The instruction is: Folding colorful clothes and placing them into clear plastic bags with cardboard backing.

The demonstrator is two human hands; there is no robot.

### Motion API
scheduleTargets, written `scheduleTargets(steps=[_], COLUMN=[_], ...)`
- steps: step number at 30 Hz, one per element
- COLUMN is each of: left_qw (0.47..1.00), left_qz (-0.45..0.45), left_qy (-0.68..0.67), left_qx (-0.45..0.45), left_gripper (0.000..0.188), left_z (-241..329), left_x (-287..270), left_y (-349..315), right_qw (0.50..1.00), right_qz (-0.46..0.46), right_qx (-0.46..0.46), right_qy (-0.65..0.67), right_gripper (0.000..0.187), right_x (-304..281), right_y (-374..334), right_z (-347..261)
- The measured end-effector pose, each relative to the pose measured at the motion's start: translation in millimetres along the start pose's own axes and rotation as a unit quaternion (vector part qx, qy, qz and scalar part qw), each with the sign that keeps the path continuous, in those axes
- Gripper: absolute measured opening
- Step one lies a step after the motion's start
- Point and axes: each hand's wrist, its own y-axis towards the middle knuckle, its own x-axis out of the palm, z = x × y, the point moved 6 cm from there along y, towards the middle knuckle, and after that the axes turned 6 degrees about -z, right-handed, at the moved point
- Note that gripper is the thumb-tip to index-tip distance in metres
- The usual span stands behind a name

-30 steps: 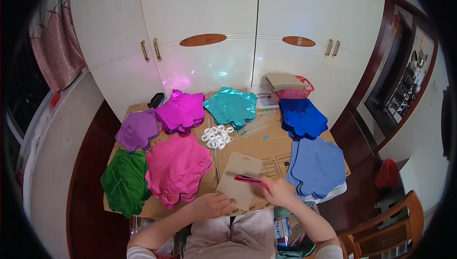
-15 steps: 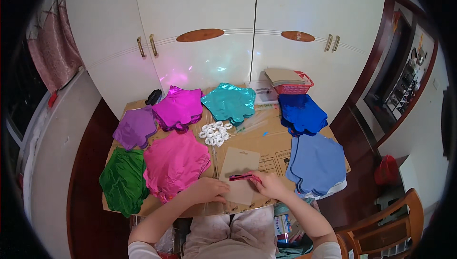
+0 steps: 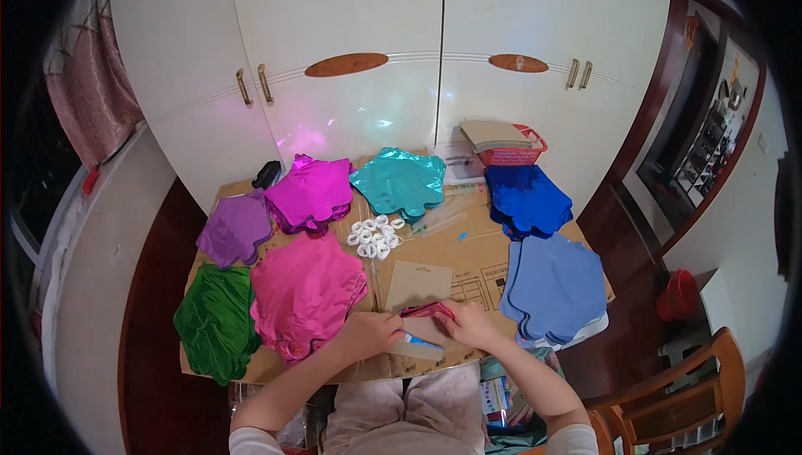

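My left hand (image 3: 372, 331) and my right hand (image 3: 469, 323) meet at the near edge of the cardboard-covered table (image 3: 468, 242). Between them they pinch a small folded bundle of red and blue foil (image 3: 422, 325) with a flat brown card under it. Another brown card (image 3: 418, 284) lies just beyond the hands. A stack of pink foil balloons (image 3: 305, 292) is next to my left hand. A stack of light blue foil balloons (image 3: 555, 288) is to the right of my right hand.
More foil stacks lie around: green (image 3: 215, 321), purple (image 3: 236, 228), magenta (image 3: 311, 192), teal (image 3: 399, 181), dark blue (image 3: 526, 198). White ribbon rolls (image 3: 376, 236) sit mid-table. A red basket (image 3: 510, 147) with cards stands at the back. A wooden chair (image 3: 677, 405) is at lower right.
Both hands have drawn closer together over the near card. The foil bundle, held flat before, is now gathered up and folded between them.
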Motion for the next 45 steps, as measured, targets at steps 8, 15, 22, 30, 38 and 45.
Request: scheduleTargets(steps=[8,15,22,30,38,45], left_qw=[0.967,0.974,0.978,0.991,0.991,0.991], left_qz=[0.163,0.149,0.085,0.01,-0.083,-0.059], left_qy=[0.194,0.171,0.184,0.126,0.098,0.103], left_qx=[-0.021,0.017,-0.04,-0.04,-0.038,-0.058], left_gripper=[0.013,0.029,0.053,0.067,0.072,0.069], left_z=[8.2,45.1,56.7,49.1,43.5,44.2], left_x=[-7.8,3.2,7.8,23.2,19.8,19.5], left_y=[-7.0,-27.5,-20.5,-17.4,-28.8,-35.2], right_qw=[0.999,0.999,0.998,0.997,0.942,0.875], right_qz=[0.018,0.019,0.018,-0.004,-0.084,-0.17], right_qx=[0.023,0.018,0.025,0.049,0.09,0.256], right_qy=[0.041,0.042,0.052,0.067,0.312,0.375], right_gripper=[0.021,0.021,0.023,0.024,0.033,0.038], right_x=[-2.1,-2.5,-1.9,1.8,-1.8,14.0], right_y=[-0.8,0.7,1.2,2.1,35.0,44.6], right_z=[0.2,-1.8,-0.5,2.5,28.5,40.9])
